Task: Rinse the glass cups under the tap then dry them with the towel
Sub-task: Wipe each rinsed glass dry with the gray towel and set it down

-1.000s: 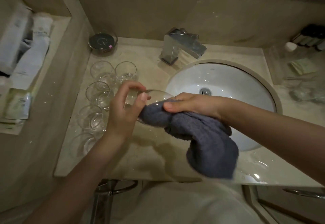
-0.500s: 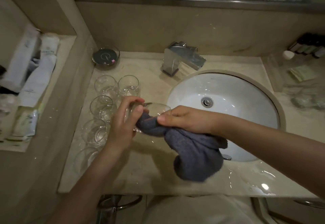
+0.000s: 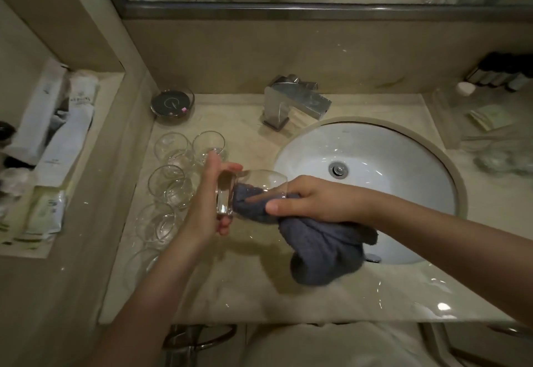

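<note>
Drying one glass cup (image 3: 253,190), grey towel (image 3: 323,251), five cups beside.

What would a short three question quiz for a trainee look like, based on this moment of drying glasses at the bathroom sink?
1. True or false: water is running from the tap.
2. Which hand pushes the grey towel into the glass cup? A) left hand B) right hand
3. Fill in: the other glass cups stand on the counter to the ___ of the sink.

Key
1. False; no stream shows.
2. B; the right hand works the towel inside, while the left hand holds the cup by its base, tipped on its side.
3. Left.
</note>
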Demonstrator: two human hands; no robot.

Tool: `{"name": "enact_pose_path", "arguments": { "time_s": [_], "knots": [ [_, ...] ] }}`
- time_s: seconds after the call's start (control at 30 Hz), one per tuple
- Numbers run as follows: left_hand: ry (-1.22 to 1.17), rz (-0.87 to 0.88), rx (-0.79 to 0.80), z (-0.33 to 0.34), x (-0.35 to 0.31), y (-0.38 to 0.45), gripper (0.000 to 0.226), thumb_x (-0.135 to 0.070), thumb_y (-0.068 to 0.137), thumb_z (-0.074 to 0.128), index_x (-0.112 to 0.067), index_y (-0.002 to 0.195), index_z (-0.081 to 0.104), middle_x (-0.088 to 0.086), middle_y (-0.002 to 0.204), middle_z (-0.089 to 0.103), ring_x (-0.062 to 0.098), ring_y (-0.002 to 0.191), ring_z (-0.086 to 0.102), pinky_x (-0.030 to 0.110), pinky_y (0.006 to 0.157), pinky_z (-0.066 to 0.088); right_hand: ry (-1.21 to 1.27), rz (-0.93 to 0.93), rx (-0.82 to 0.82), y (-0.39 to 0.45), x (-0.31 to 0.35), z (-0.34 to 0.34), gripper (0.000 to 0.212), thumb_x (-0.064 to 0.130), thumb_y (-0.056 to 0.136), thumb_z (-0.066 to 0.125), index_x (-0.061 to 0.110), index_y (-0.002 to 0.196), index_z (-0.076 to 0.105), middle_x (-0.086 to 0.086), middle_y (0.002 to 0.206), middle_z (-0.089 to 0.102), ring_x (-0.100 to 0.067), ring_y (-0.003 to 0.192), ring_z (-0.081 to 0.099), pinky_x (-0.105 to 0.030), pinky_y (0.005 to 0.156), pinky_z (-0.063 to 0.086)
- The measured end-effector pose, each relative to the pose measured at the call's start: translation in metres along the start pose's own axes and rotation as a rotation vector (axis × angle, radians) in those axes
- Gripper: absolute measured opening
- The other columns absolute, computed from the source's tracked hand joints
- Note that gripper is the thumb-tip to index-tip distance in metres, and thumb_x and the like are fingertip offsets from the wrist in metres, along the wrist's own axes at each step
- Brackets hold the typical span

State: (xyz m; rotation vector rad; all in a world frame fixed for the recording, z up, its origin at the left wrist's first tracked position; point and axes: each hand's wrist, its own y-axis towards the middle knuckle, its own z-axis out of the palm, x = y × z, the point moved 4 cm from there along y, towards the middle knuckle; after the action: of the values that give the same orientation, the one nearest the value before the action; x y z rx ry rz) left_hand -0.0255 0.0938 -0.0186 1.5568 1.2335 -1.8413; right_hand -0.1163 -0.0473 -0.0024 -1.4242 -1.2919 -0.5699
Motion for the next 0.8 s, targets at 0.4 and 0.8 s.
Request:
{"name": "enact_pose_path", "arguments": {
  "time_s": [0.4, 0.8],
  "knots": [
    [-0.111, 0.136, 0.025, 0.006, 0.009, -0.002, 0.038, -0.066, 0.076, 0.051, -0.03, 0.087, 0.059, 0.001, 0.079, 0.062, 0.012, 0.054, 0.055, 0.02, 0.044, 0.036, 0.103, 0.04, -0.005, -0.006, 0.007, -0.005, 0.024, 0.034, 0.098, 0.05, 0.027, 0.099, 0.072, 0.015, 0.091, 0.074, 0.002, 0.087, 0.065, -0.013, 0.082, 0.046],
    [0.048, 0.609, -0.056, 0.009, 0.017, -0.017, 0.033, -0.044, 0.074, 0.058, -0.027, 0.103, 0.055, -0.02, 0.094, 0.069, 0.004, 0.085, 0.067, 0.019, 0.068, 0.051, 0.331, 0.119, 0.256, 0.002, -0.009, -0.007, 0.032, 0.049, 0.088, 0.057, 0.022, 0.093, 0.073, 0.01, 0.084, 0.072, -0.004, 0.079, 0.066, -0.018, 0.079, 0.049]
  ]
}}
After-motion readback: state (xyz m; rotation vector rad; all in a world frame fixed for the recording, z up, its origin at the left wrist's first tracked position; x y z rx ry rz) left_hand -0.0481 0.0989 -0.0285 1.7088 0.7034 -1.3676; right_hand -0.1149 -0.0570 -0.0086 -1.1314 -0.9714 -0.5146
